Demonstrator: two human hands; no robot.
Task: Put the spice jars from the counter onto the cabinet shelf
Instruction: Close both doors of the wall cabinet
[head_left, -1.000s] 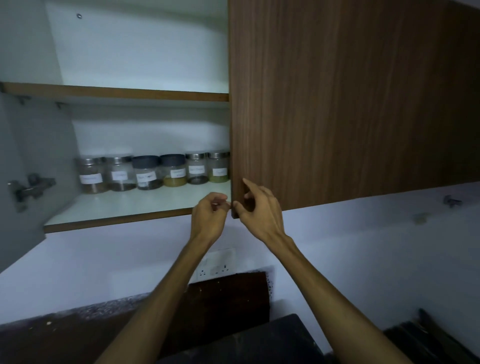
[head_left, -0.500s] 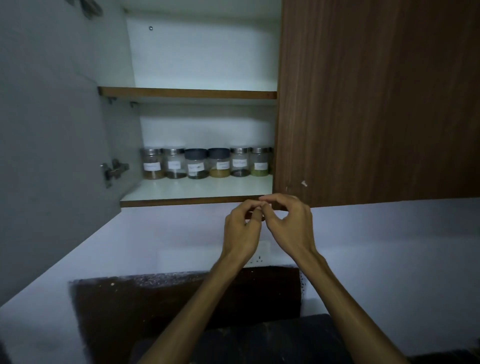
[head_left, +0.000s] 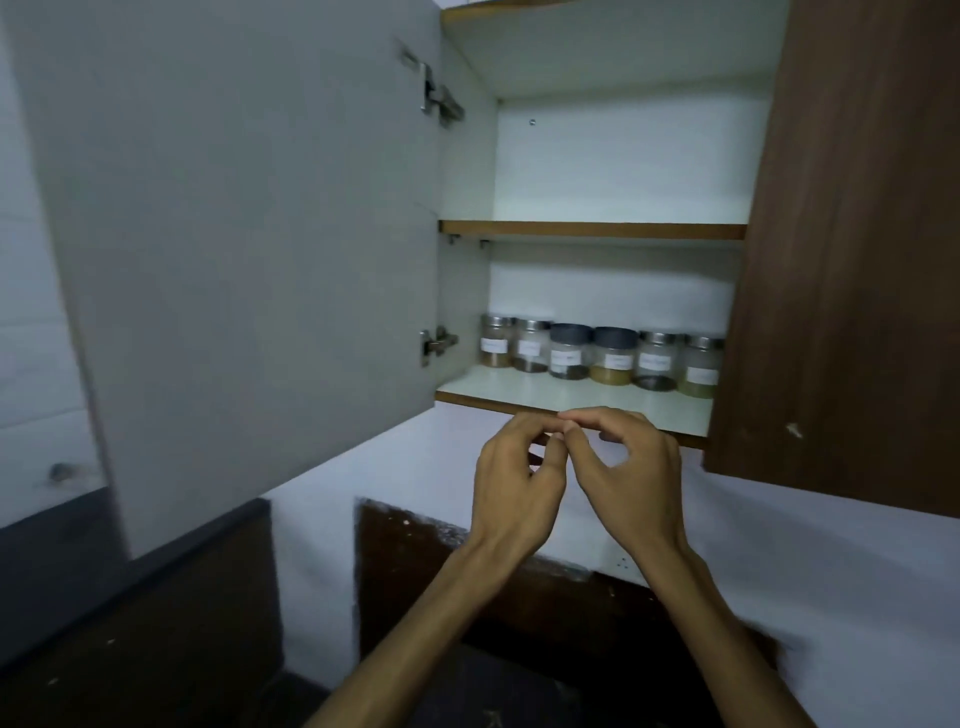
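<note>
Fingers (head_left: 550, 457) of the left hand (head_left: 514, 483) are curled inward, their tips meeting the curled fingertips of the right hand (head_left: 631, 478); neither hand holds a jar, and whether something tiny is pinched between them cannot be told. Both hands hang just below the front edge of the lower shelf (head_left: 566, 399). The open cabinet door (head_left: 249, 249) stands swung out at the left, with two hinges on it; the closed wooden door (head_left: 852, 249) covers the right side. Two shelves show inside the cabinet. Six spice jars (head_left: 602, 358) stand in one row along the back edge of the lower shelf, side by side: four with silver lids, two in the middle with dark lids.
</note>
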